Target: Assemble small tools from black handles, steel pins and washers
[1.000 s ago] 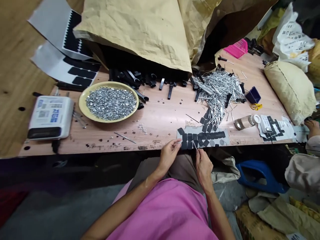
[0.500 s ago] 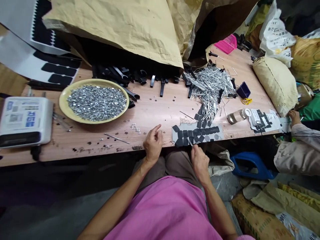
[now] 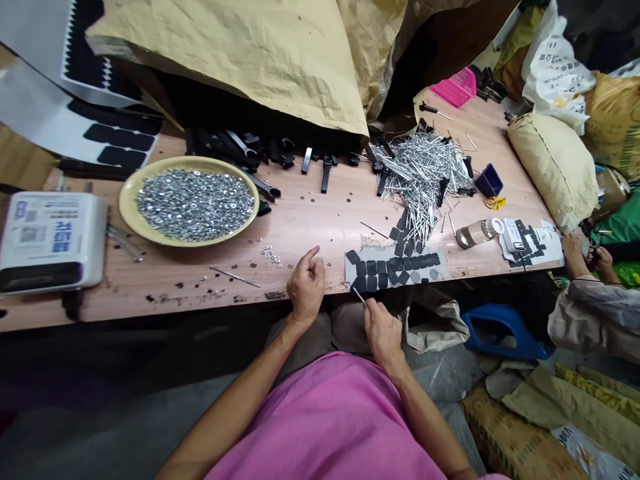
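The thin metal pin (image 3: pixel 359 295) is poking out of the pinch of the right hand (image 3: pixel 383 337) at the bench edge (image 3: pixel 225 310), just beside the sheet of black rubber pads (image 3: pixel 383 256) (a loose pinch could be dropping it under the bench), while the empty left hand (image 3: pixel 306 288) is resting half-curled.

A long wooden workbench (image 3: pixel 310 227) carries a yellow plate (image 3: pixel 131 212) heaped with washers (image 3: pixel 195 205), a tangled pile of metal pins (image 3: pixel 423 170), a row of black plastic clips (image 3: pixel 240 150), a sheet of black rubber pads (image 3: pixel 385 267), a white box (image 3: pixel 53 240) and a clear bottle (image 3: pixel 477 233).
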A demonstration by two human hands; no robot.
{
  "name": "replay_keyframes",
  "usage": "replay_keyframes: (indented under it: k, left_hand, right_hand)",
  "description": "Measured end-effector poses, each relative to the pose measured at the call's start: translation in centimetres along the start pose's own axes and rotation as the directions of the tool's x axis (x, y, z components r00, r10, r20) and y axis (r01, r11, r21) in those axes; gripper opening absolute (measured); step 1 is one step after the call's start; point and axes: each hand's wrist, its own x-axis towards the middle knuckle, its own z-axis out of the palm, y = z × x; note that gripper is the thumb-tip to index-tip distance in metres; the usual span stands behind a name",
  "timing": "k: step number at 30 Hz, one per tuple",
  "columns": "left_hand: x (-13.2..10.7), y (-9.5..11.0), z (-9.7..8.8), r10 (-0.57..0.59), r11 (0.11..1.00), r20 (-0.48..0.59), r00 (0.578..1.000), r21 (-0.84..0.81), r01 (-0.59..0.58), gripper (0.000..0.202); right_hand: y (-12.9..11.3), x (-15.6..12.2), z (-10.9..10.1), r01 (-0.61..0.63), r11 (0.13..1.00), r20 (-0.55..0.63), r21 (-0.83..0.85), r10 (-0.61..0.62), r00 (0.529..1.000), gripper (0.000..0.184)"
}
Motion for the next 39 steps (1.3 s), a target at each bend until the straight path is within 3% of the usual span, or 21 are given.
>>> replay_keyframes:
  k: [4, 8, 12, 17, 22, 27, 31, 34, 37, 39]
  left_hand:
    - [0.0, -0.1, 0.1, -0.008, 1.0, 0.015, 1.0, -0.014, 0.008, 0.032]
    - [0.0, -0.1, 0.1, -0.015, 1.0, -0.015, 1.0, 0.01, 0.015, 0.032]
    - [0.1, 0.0, 0.1, -0.016, 1.0, 0.0, 1.0, 0.0, 0.016, 0.033]
    - [0.2, -0.1, 0.1, -0.019, 0.999, 0.001, 1.0, 0.032, 0.019, 0.033]
    - [0.2, -0.3, 0.3, -0.021, 0.998, -0.004, 1.0, 0.053, 0.021, 0.034]
    - [0.2, -0.5, 0.4, -0.014, 0.997, -0.013, 1.0, 0.076, 0.015, 0.033]
    - [0.2, -0.5, 0.3, -0.009, 0.998, -0.021, 1.0, 0.069, 0.011, 0.034]
    - [0.2, -0.5, 0.3, -0.012, 0.998, -0.024, 1.0, 0.067, 0.014, 0.034]
    - [0.2, -0.5, 0.4, -0.016, 0.998, -0.027, 1.0, 0.064, 0.018, 0.035]
    - [0.2, -0.5, 0.4, -0.014, 0.998, -0.034, 0.999, 0.068, 0.017, 0.035]
  right_hand:
    - [-0.1, -0.1, -0.4, -0.163, 0.987, -0.023, -0.006, 0.163, 0.986, 0.026]
    - [-0.4, -0.2, -0.7, -0.024, 0.999, 0.08, 0.028, 0.021, 0.997, 0.021]
    - [0.0, 0.0, -1.1, -0.146, 0.989, 0.038, 0.036, 0.145, 0.989, 0.026]
    - [-0.9, -0.4, -0.3, 0.014, 0.996, 0.138, 0.088, -0.026, 0.99, 0.024]
    - [-1.5, -0.8, 0.5, -0.002, 0.991, 0.144, 0.137, -0.018, 0.989, 0.024]
    - [0.2, -0.2, -0.3, -0.024, 0.976, 0.116, 0.216, -0.002, 0.993, 0.028]
    - [3.0, 1.6, -2.0, -0.169, 0.981, -0.002, 0.097, 0.17, 0.985, 0.029]
    - [4.1, 2.7, -2.7, -0.225, 0.973, -0.071, -0.043, 0.222, 0.973, 0.029]
    - [2.7, 2.0, -2.0, -0.223, 0.965, -0.047, -0.136, 0.218, 0.975, 0.03]
    - [0.9, 0.7, -1.0, -0.118, 0.984, 0.011, -0.134, 0.121, 0.993, 0.027]
